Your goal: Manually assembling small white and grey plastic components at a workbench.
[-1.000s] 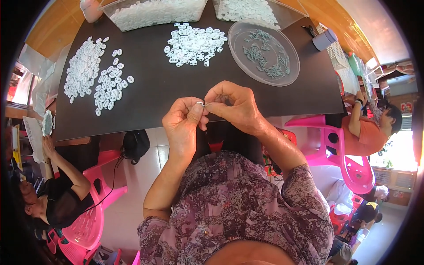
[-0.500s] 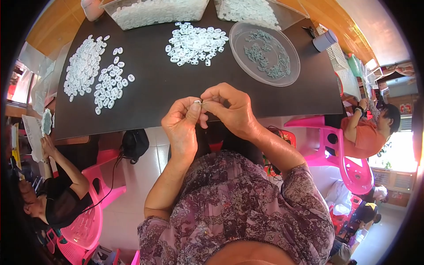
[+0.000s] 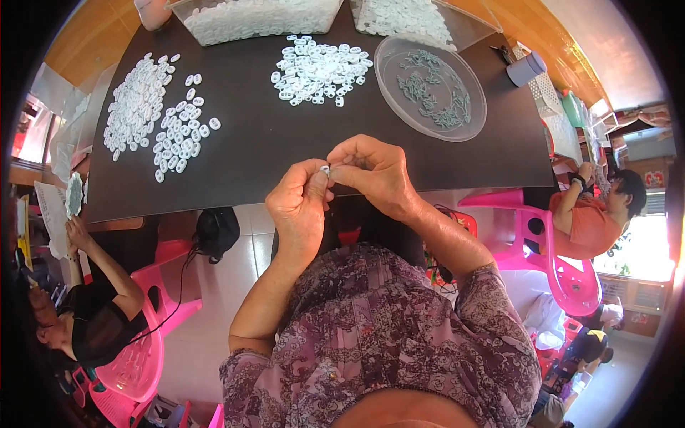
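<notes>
Over the table's near edge, my left hand [image 3: 300, 203] pinches a small white oval plastic piece [image 3: 325, 169] between thumb and forefinger. The fingers of my right hand [image 3: 377, 175] are closed against that piece from the right; whatever sits between those fingertips is too small to make out. Beyond my hands lies a pile of white oval pieces with holes [image 3: 321, 70]. To its right, a round clear plastic lid [image 3: 467, 132] holds many small grey-green pieces [image 3: 421, 87]. On the left are more white oval pieces, in a dense heap [image 3: 135, 103] and a looser group [image 3: 178, 139].
Two clear bins of white pieces [image 3: 257, 25] [image 3: 403, 18] stand at the table's far edge. A grey cup [image 3: 526, 69] is at the far right. People sit on pink plastic chairs [image 3: 135, 349] at both sides. A black bag [image 3: 217, 232] hangs below the left edge.
My two hands have stayed together, shifting very slightly right. The white piece between the fingertips has turned a little. The piles and the lid look the same.
</notes>
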### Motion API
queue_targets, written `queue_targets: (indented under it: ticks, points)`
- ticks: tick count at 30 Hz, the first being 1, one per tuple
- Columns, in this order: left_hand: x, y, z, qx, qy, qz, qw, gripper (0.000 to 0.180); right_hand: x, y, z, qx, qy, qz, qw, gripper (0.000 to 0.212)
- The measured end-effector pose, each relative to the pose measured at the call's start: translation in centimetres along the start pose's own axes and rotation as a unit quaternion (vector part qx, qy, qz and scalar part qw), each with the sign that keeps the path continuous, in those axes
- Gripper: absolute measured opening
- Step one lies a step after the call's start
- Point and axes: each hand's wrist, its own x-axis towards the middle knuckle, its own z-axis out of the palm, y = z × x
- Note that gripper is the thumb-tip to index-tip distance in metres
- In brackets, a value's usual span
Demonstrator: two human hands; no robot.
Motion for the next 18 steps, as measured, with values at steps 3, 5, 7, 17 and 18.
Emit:
queue_targets:
  ticks: [3, 5, 7, 17, 18]
  points:
    - [-0.1, -0.3, 0.1, 0.056, 0.003, 0.026, 0.998, 0.008, 0.0, 0.7, 0.0, 0.009, -0.002, 0.010, 1.000, 0.014]
    - [-0.3, -0.4, 0.2, 0.094, 0.012, 0.053, 0.994, 0.008, 0.1, 1.0, 0.2, 0.016, 0.000, 0.002, 1.000, 0.014]
    - [0.1, -0.3, 0.1, 0.083, 0.021, 0.052, 0.995, 0.007, 0.3, 0.5, 0.6, 0.010, 0.006, -0.002, 1.000, 0.014]
    - [1.2, -0.4, -0.5, -0.120, 0.007, -0.045, 0.992, 0.008, 0.7, 0.9, 0.5, -0.028, 0.014, -0.048, 0.998, 0.008]
    - [1.2, -0.4, -0.6, -0.115, 0.011, -0.042, 0.992, 0.008, 0.7, 0.9, 0.7, -0.028, 0.013, -0.048, 0.998, 0.008]
